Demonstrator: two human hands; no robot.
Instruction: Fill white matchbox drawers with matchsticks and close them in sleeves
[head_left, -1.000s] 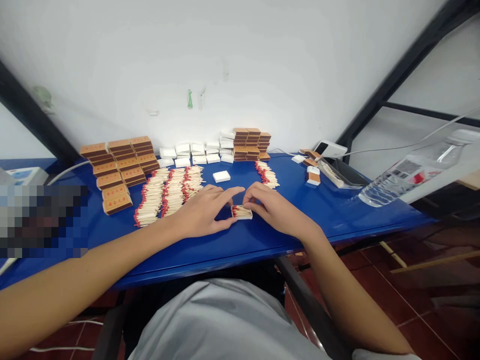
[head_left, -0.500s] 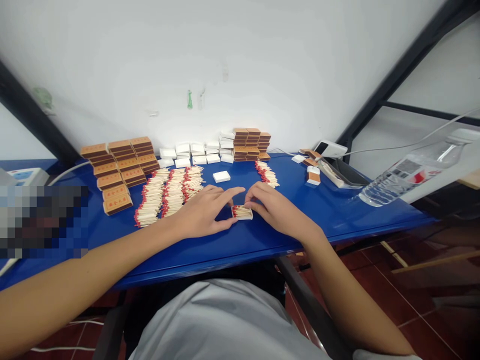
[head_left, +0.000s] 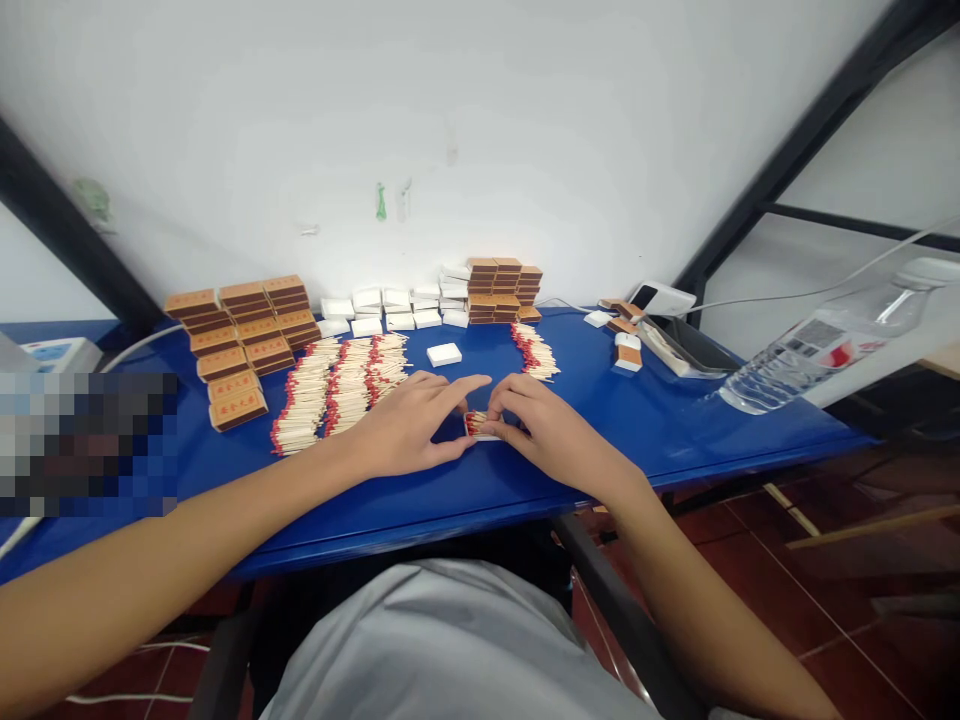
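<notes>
A small white matchbox tray (head_left: 490, 437) filled with red-tipped matches (head_left: 475, 422) rests on the blue table in front of me. My left hand (head_left: 409, 425) holds the tray's left end between the thumb in front and fingers behind, while its index finger stretches out above. Over the tray's right part, my right hand (head_left: 544, 425) has thumb and fingertips pinched at the matches, covering that side. Rows of loose matches (head_left: 304, 395) lie beside my left hand, and a smaller bundle of matches (head_left: 534, 352) lies beyond the right one. A white tray (head_left: 444, 354) sits just behind.
Stacked orange matchboxes (head_left: 238, 402) stand at left, more matchboxes (head_left: 495, 290) at the back, beside white trays (head_left: 367, 300). To the right are a half-covered matchbox (head_left: 628, 352), a dark open container (head_left: 697, 345) and a tilted water bottle (head_left: 810, 345). The table's front edge (head_left: 420, 535) is near me.
My right hand's fingers have moved slightly left and down over the tray, hiding more of its right part. My left hand stays in place.
</notes>
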